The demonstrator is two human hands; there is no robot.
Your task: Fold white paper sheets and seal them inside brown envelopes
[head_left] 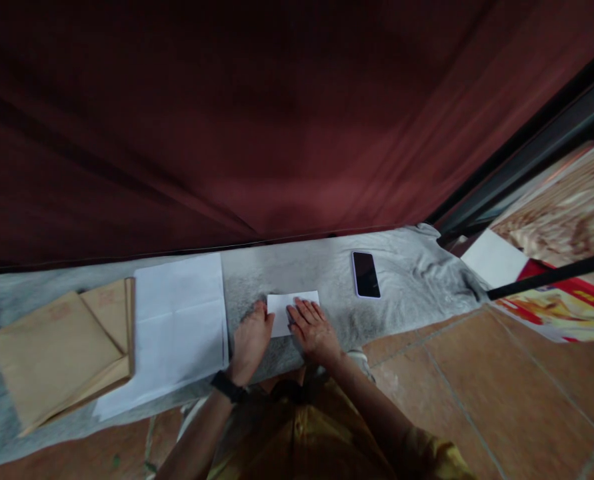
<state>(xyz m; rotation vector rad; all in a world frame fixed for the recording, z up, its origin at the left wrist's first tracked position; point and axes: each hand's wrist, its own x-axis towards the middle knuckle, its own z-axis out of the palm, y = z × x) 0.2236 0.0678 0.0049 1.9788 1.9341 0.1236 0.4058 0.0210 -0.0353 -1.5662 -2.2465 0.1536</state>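
Observation:
A small white rectangle of paper (283,307) lies on the grey cloth between my two hands. My left hand (251,340), with a black band at its wrist, is curled at the paper's left edge, thumb and fingers closed on that side. Across the right part of the paper my right hand (317,331) rests flat, its fingers stretched out and slightly spread. Whether the paper is folded in layers cannot be made out. To the left is a stack of larger white sheets (179,320), with visible crease lines.
Brown paper envelopes (59,353) overlap the stack's left side. A phone (366,275) lies right of my hands on the grey cloth (407,267). Behind hangs a dark red curtain (277,133). Black bars (557,275) and a printed red-yellow board (567,310) stand right, above tiled floor (457,387).

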